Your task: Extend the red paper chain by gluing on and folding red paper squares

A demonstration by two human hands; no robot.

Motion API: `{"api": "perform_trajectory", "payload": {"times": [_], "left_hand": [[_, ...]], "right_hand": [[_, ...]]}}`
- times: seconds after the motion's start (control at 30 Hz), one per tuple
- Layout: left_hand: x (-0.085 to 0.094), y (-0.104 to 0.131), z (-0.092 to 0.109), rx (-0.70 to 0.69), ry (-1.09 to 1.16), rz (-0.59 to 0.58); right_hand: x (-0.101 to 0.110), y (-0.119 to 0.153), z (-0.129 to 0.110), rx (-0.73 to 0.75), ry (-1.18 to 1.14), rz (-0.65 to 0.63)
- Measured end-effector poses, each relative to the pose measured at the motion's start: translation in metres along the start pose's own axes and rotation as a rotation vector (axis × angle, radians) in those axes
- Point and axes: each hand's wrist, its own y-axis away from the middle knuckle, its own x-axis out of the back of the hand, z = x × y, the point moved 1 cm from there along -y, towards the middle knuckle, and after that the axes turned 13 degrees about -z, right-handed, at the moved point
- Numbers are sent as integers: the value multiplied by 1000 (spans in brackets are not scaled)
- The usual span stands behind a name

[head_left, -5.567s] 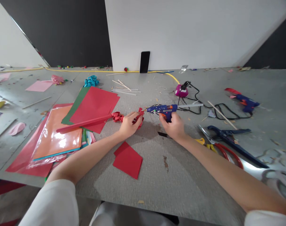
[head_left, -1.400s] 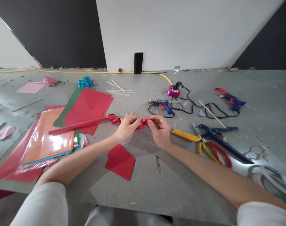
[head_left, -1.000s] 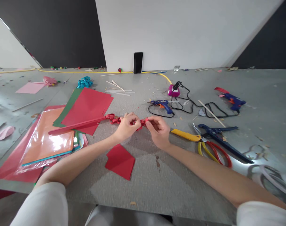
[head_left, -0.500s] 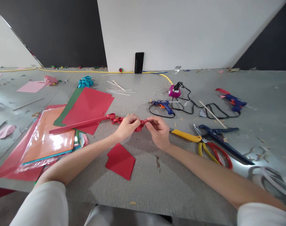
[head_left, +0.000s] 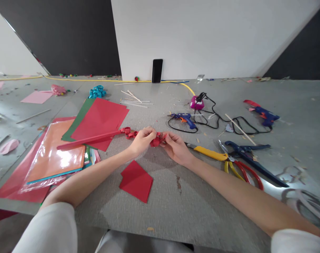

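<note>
Between left hand (head_left: 142,140) and right hand (head_left: 176,147), red paper chain (head_left: 157,139), end loops hidden

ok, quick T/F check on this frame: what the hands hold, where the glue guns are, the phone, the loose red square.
1. Both hands, left hand and right hand, pinch the red paper chain. True.
2. The right hand holds a glue gun. False: the nearer glue gun lies on the table, untouched.
3. The phone leans upright against the white wall. True.
4. The small red paper square lies on top of the scissors. False: it lies on bare table; the scissors are off to the right.
</note>
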Motion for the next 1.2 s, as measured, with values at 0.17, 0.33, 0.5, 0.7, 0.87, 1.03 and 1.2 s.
{"api": "perform_trajectory", "payload": {"times": [0.17, 0.33, 0.5, 0.7, 0.87, 1.03, 1.2], "left_hand": [[1, 0, 0, -29, -21, -29], [2, -1, -4, -37, -50, -60], [2, -2, -5, -50, -143, -56], [5, -2, -4, -56, -247, -67], [8, -4, -8, -49, -208, -63], [9, -6, -8, -38, -224, -46], [15, -8, -8, -39, -339, -155]], "right_hand": [[-1, 1, -6, -38, -30, -113], [1, 1, -8, -54, -28, -128], [1, 1, -9, -86, 3, -144], [5, 0, -7, -36, 125, -129], [8, 1, -5, -27, 231, -67], [7, 0, -6, -59, 248, -56], [9, -1, -13, -107, 518, -140]]}}
